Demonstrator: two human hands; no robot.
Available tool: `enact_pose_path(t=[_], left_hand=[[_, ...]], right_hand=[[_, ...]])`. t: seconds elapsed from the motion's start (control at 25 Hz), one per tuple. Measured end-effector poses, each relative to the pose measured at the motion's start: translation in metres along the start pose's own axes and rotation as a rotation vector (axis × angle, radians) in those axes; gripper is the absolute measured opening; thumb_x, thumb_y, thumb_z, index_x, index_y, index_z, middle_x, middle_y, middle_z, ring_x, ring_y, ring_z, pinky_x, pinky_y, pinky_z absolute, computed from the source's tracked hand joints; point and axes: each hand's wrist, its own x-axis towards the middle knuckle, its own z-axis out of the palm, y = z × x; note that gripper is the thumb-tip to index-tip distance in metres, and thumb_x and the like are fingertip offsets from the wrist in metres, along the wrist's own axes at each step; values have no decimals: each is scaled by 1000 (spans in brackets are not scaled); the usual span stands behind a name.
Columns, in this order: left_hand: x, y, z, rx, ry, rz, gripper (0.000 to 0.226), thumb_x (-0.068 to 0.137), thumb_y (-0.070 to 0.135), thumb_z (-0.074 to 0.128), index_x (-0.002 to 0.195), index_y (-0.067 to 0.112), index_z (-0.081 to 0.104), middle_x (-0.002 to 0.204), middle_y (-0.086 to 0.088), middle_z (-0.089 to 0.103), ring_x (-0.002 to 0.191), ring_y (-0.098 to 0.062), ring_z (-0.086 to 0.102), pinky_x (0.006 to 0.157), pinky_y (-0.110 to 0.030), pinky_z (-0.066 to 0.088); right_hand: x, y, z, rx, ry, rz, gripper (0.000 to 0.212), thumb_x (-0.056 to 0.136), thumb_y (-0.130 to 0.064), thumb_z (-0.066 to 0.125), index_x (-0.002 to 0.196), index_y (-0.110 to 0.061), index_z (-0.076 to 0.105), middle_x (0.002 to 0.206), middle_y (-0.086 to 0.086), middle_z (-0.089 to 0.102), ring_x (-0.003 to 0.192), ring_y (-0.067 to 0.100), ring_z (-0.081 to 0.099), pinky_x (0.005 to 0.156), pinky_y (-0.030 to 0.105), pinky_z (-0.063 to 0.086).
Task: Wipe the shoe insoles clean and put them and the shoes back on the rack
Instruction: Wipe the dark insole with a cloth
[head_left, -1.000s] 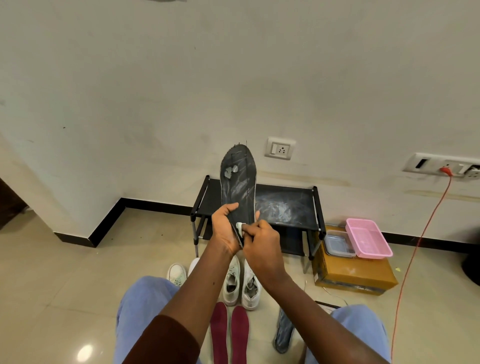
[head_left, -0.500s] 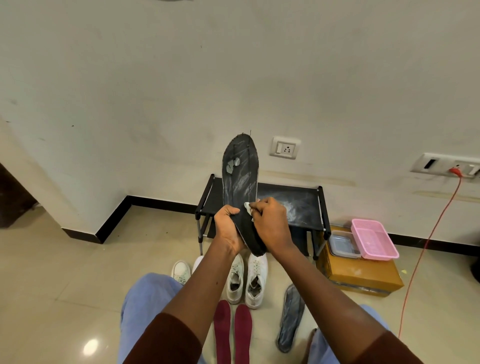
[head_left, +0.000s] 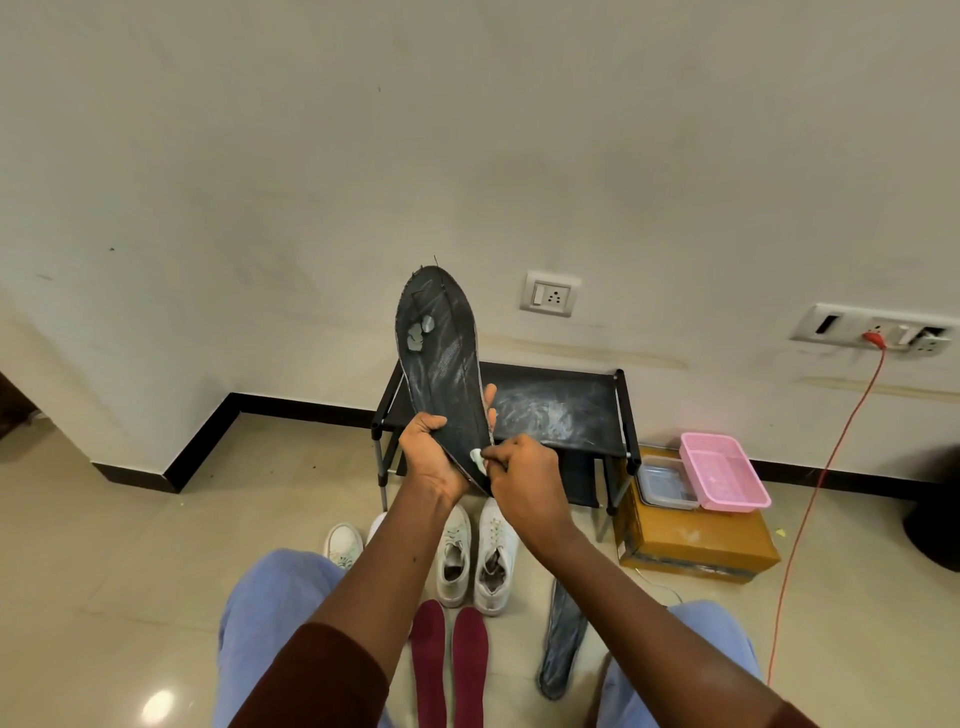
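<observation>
Tiled floor (head_left: 130, 545) carries a black rack (head_left: 556, 410), white shoes (head_left: 475, 556) just in front of the rack, two maroon insoles (head_left: 449, 670) and one dark insole (head_left: 563, 639) farther out from the rack, and a cardboard box (head_left: 691, 545) beside the rack's right end.

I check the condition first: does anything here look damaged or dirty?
Yes. The black insole, gripped by the left hand, has grey worn patches near its toe end and a frayed tip. The rack's top shelf shows whitish smears. The right hand pinches a small white wipe against the insole.
</observation>
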Motion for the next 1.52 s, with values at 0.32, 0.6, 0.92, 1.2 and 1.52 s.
enact_pose_path(t=[0.32,0.6,0.92,1.2,1.52], left_hand=[[-19,-2,14,189,44,-85,41,63,15,35,73,5,74,79,-12,69,78,-26,60,73,-35,46],[-14,-7,5,194,102,-97,36,62,16,38,80,3,67,84,-15,61,76,-29,58,77,-37,45],[-8,-7,7,145,108,-56,45,60,17,38,96,0,59,94,-17,61,81,-30,58,79,-38,46],[-25,2,25,208,99,-90,36,63,13,34,79,3,65,63,-12,69,57,-25,67,67,-34,44],[-10,-1,16,116,200,21,28,80,10,32,84,6,60,66,-12,67,74,-29,56,69,-34,45]], right_hand=[[37,-13,-8,-116,127,-52,26,96,-9,45,108,2,66,107,18,59,96,28,57,84,30,46],[40,-13,-13,-112,47,-63,23,92,-7,49,101,-1,70,102,17,65,94,25,60,85,33,48],[10,-2,-4,16,37,61,24,88,-4,52,104,-6,70,106,10,68,92,17,64,74,7,38],[35,-3,-9,197,154,82,18,88,-13,60,103,-12,71,105,6,66,96,15,58,83,19,37],[35,1,-15,383,48,172,13,83,-7,65,92,-11,73,85,-6,65,77,2,57,73,17,47]])
